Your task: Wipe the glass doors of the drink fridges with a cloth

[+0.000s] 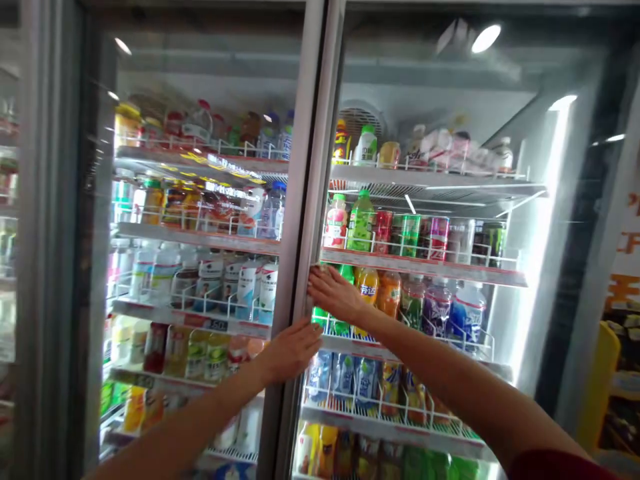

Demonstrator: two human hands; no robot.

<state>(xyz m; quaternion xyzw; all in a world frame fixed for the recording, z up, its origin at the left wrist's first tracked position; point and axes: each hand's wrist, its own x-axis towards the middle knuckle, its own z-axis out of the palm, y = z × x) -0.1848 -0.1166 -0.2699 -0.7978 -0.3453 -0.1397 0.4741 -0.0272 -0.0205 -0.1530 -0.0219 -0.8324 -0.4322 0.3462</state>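
1. Reads "芬达" — on the label of a yellow-orange bottle [367, 287].
2. Shows "50" — on a dark shelf tag [219, 325].
3. Too cropped to read: orange characters on a white panel [620, 227], far right.

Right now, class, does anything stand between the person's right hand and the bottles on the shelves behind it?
Yes: the right-hand glass door, which looks shut, stands between the right hand and the bottles. Nothing visible stands between the hand and the door's frame.
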